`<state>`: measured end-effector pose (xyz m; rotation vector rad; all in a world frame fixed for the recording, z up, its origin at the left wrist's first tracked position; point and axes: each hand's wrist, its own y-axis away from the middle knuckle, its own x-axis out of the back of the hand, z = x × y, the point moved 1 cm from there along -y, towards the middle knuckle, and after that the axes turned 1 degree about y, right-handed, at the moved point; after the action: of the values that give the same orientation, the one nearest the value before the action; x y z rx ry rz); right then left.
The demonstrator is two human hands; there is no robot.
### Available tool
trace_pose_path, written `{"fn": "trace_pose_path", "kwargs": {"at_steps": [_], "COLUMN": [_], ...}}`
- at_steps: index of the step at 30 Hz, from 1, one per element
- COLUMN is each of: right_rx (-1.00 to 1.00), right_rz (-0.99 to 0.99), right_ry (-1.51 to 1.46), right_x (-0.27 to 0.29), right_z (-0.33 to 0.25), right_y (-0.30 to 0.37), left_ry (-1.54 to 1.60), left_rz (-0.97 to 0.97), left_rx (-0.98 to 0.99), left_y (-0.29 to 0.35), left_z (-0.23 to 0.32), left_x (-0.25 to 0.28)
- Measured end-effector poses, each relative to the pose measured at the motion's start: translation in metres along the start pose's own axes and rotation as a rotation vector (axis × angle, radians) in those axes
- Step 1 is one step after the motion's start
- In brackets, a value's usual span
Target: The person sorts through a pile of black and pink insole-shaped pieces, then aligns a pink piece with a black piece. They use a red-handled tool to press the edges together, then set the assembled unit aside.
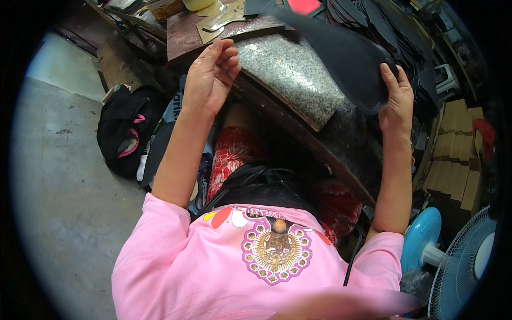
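A large black sole-shaped sheet (pixel 346 58) is raised over the right part of the workbench, its far end blurred. My right hand (pixel 397 96) grips its near, rounded end, thumb on top. My left hand (pixel 216 72) is held up beyond the bench's near edge, fingers curled in toward the thumb, and nothing shows in them. Below and between the hands lies a speckled grey stone slab (pixel 290 72) on the bench, partly covered by the sheet.
Tan shaped templates (pixel 224 18) lie on a reddish board (pixel 181 34) at the back. Stacked black pieces (pixel 373 21) fill the far right. Tan boxes (pixel 453 154) and a fan (pixel 464 261) stand at right. A black bag (pixel 125 128) sits at left.
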<state>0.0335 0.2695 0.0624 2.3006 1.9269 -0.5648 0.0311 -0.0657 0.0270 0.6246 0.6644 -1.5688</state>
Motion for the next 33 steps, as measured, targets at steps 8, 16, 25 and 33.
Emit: {"fn": "trace_pose_path", "kwargs": {"at_steps": [8, 16, 25, 33], "right_rx": [-0.239, -0.356, -0.309, -0.259], "right_rz": [-0.478, -0.53, -0.37, -0.363], "right_ry": [0.127, 0.242, 0.245, 0.262], "right_x": [-0.042, -0.033, -0.034, -0.032], "right_z": [0.011, 0.008, 0.015, 0.02], "right_y": [0.043, 0.037, 0.035, 0.034], "left_ry": [-0.392, -0.842, -1.392, -1.396], "left_rz": [-0.188, -0.565, -0.289, -0.333], "left_rx": [-0.038, 0.078, -0.741, -0.67], "left_y": [0.022, 0.016, 0.015, 0.012], "left_z": [-0.031, -0.024, -0.028, -0.03], "left_x": [-0.064, -0.067, -0.07, -0.064]}}
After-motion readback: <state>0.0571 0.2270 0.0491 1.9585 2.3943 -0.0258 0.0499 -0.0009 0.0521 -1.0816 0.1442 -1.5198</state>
